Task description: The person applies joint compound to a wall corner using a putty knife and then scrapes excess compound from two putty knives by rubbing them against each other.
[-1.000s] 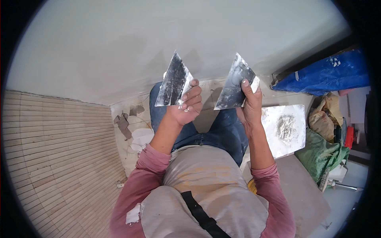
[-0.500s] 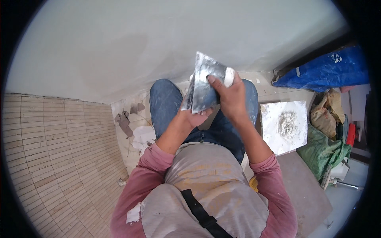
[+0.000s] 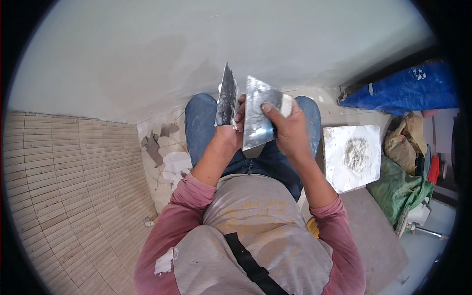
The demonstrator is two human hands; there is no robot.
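My right hand (image 3: 290,125) is closed around a shiny metal putty knife (image 3: 256,115), thumb pressed on its broad blade. In my left hand (image 3: 231,135) is a second putty knife (image 3: 226,98), its darker blade nearly edge-on to the view, with white putty at its far side. My left fingers wrap behind it, partly hidden. The two blades are held side by side above my knees, with a narrow gap between them. Right of my knee sits a white square board (image 3: 330,169) with a rough greyish patch of putty (image 3: 358,153) on it.
A smooth grey wall (image 3: 147,54) rises in front, and a tiled surface (image 3: 73,187) lies to the left. Torn scraps (image 3: 153,148) lie on the floor. At right are a blue bag (image 3: 403,91), a green sack (image 3: 403,189) and a brown board (image 3: 373,231).
The two putty knives have come apart. The left one has moved left and up and turned edge-on; the right one has moved slightly right and down.
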